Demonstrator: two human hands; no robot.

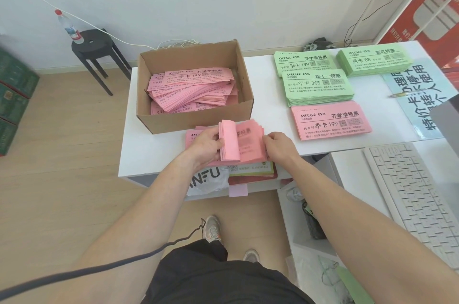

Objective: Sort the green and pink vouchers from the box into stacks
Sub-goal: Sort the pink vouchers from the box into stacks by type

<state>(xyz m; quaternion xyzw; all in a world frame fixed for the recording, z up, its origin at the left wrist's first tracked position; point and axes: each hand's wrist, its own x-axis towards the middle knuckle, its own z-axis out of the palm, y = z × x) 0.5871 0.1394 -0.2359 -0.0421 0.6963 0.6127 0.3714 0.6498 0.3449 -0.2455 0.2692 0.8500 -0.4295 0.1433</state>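
Observation:
An open cardboard box (193, 117) on the white table holds a loose heap of pink vouchers (193, 91). In front of it, at the table's near edge, lies a thick bundle of pink vouchers (244, 143). My left hand (207, 146) grips the bundle's left part, with several sheets bent up and over its fingers. My right hand (279, 146) holds the bundle's right edge. To the right lie three green voucher stacks (318, 87) (304, 64) (375, 61) and one neat pink stack (330, 119).
A white keyboard (417, 196) lies on a lower desk at the right. A printed sign and a pen (407, 93) sit right of the stacks. A shelf under the table holds papers and a plastic bag (211, 179). A black stool (96, 47) with a bottle stands at the back left.

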